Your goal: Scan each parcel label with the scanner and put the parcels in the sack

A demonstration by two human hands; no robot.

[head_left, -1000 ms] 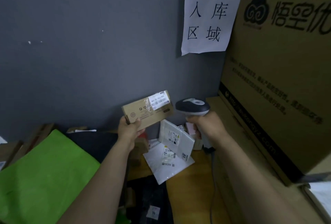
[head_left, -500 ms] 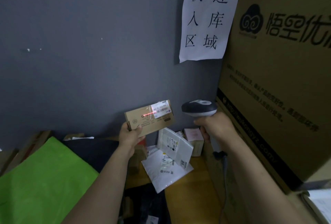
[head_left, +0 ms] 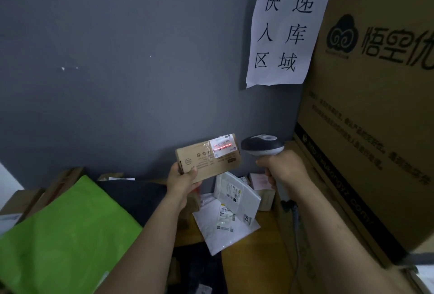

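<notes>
Grey wall [head_left: 117, 82] behind, paper sign [head_left: 286, 28] pinned far right, big carton [head_left: 375, 129] along the right edge.

Head view: left hand [head_left: 183, 179] grips the small brown parcel [head_left: 206, 162] by its left end, thumb on the front, fingers wrapped behind, raised before the wall. Right hand [head_left: 281, 167] is curled round the scanner [head_left: 261, 145] handle, its head just beside the parcel's right end. Red line crosses the label [head_left: 223, 145]. Green sack [head_left: 65, 235] lies near left, well apart. White mailers [head_left: 234, 199] lie on the wooden table [head_left: 249, 261] below.

Risk, judged: glossy tape beside the label may glare, or a tilt may slip the line off the barcode, so no read. Sack mouth not visible, so the drop-in could miss.
</notes>
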